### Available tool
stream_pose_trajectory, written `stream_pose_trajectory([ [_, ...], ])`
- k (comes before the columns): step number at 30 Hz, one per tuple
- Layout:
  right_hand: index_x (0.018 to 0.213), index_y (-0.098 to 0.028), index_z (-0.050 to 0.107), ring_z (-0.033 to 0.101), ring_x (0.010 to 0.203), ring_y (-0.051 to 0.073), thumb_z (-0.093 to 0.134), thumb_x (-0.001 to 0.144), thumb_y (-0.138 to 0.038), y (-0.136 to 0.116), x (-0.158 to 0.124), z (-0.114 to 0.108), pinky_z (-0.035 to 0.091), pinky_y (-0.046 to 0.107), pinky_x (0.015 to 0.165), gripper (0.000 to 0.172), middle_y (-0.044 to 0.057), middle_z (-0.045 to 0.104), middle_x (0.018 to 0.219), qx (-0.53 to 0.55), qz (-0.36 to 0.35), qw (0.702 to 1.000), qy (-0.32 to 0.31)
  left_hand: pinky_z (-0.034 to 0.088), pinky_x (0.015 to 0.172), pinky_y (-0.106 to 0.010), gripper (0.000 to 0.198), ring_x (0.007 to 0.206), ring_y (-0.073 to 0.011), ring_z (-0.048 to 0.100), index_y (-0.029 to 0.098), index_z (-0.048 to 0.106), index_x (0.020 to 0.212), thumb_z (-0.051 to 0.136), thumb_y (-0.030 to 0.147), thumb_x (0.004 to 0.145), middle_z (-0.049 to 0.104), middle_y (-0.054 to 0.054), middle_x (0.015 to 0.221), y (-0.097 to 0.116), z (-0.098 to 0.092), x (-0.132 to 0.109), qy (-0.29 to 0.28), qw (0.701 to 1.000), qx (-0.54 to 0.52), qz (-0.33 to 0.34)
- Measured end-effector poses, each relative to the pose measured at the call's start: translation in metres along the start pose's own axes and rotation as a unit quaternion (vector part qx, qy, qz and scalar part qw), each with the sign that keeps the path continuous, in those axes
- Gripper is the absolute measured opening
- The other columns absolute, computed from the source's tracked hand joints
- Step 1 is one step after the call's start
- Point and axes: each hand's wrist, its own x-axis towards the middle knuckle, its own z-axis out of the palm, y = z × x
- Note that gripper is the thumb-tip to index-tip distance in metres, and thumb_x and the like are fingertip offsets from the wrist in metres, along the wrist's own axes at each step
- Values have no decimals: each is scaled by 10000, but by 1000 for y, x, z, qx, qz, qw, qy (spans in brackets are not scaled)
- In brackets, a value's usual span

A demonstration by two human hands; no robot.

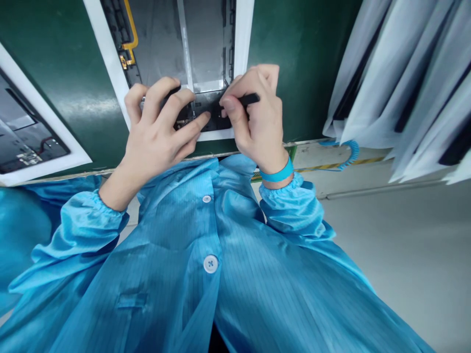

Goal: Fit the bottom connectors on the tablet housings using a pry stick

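Note:
An opened tablet-like device (158, 44) lies inside a white frame (243, 34) on the green work surface. Its dark inside shows flat grey panels, a pale strip down the middle and a yellow flex cable (131, 29). My left hand (158, 127) rests over the near end of the device, fingers spread, the index fingertip on the black part. A short black tool (250, 99), whose exact kind I cannot make out, is pinched in my right hand (259, 108). The tool's tip and the spot under those fingers are hidden.
At the left lies a second opened device (22, 117) in a white frame. Pale sheets with dark parts (397, 63) hang over the right edge of the green surface (294, 44). Below them runs a coiled blue cord (351, 153). A blue sleeve (22, 235) shows at far left.

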Motion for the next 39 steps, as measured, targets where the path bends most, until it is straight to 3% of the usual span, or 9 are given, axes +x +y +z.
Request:
stream_pose_trajectory([
  [3, 912, -340, 555, 620, 904, 313, 357, 1138, -671, 3, 2, 0, 505, 571, 995, 447, 52, 684, 905, -3, -24, 1000, -19, 172, 1246, -899, 424, 1643, -465, 362, 335, 686, 1503, 470, 453, 1158, 580, -127, 1628, -1, 1, 0, 5, 1000, 7, 7],
  [7, 947, -315, 546, 639, 946, 263, 362, 1195, -477, -1, 1, 0, 544, 475, 943, 349, 49, 698, 914, 7, -14, 1000, 16, 175, 1255, -889, 416, 1649, -466, 356, 356, 684, 1504, 487, 453, 1151, 566, -113, 1644, -3, 4, 0, 9, 1000, 7, 5],
  [12, 972, -300, 541, 631, 973, 252, 361, 1212, -421, -4, -1, 0, 550, 446, 952, 323, 50, 688, 926, 1, -25, 1000, 17, 168, 1268, -869, 443, 1654, -456, 344, 332, 660, 1546, 462, 446, 1167, 563, -119, 1643, -5, 7, -1, 9, 1000, 19, 19],
  [20, 959, -316, 527, 653, 999, 264, 326, 1206, -478, -6, -1, 0, 562, 469, 960, 357, 53, 696, 932, -11, -3, 1000, 13, 172, 1276, -868, 448, 1657, -443, 332, 323, 671, 1541, 474, 468, 1165, 581, -113, 1641, -4, 4, -1, 6, 1000, 12, 11],
  [27, 961, -324, 526, 625, 986, 294, 414, 1180, -459, -4, -1, 3, 514, 476, 958, 280, 47, 657, 917, 62, -9, 997, 34, 177, 1271, -888, 451, 1663, -456, 329, 346, 681, 1535, 495, 467, 1143, 600, -111, 1628, 1, 1, 0, 1, 1000, -3, 2],
  [33, 936, -305, 477, 623, 992, 287, 332, 1184, -517, -5, 0, 2, 505, 489, 1007, 357, 73, 684, 943, 7, 12, 1000, -1, 148, 1273, -880, 436, 1660, -448, 337, 383, 693, 1505, 457, 472, 1150, 575, -94, 1653, 5, -4, 2, -15, 1000, 1, -17],
  [39, 921, -320, 492, 638, 961, 283, 330, 1182, -530, -5, 0, 4, 539, 514, 977, 372, 64, 689, 918, 5, 1, 1000, 15, 136, 1259, -897, 454, 1659, -467, 327, 347, 683, 1508, 446, 472, 1142, 574, -122, 1646, 5, -3, 0, -11, 1000, -7, -20],
])
